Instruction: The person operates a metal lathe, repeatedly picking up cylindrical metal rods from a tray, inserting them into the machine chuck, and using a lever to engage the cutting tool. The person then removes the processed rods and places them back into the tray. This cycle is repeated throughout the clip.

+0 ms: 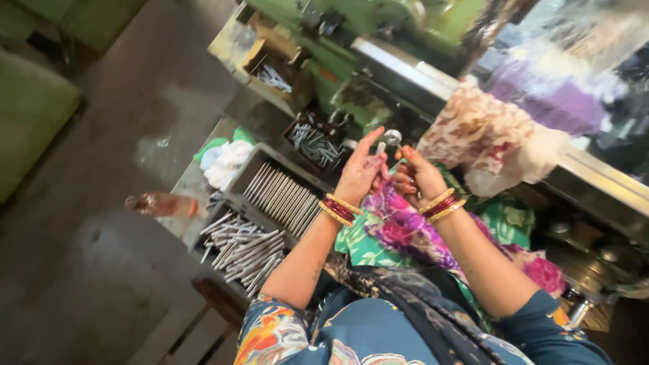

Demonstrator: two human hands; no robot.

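Up near the green machine (pixel 378 27), between two raised hands, is a small shiny silver metal piece (pixel 390 138) with a round end. Its thin stem sits in the pinching fingers of the left hand (pixel 360 174), while one long finger of that hand points straight up. Close beside it, the right hand (pixel 414 177) has its fingers curled, with the tips close to the piece, but I cannot tell if they touch it. Both wrists wear red and gold bangles (pixel 340 208). Under the hands lies a bright cloth with purple flowers and green leaves (pixel 399 230). To the left, a grey metal tray (pixel 251 167) holds long silver rods (pixel 280 196) side by side. More loose silver rods (pixel 245 249) are piled just below it. An orange plastic bottle (pixel 162 204) lies on its side near the pile. A dark box of small metal pins (pixel 312 143) sits by the machine.
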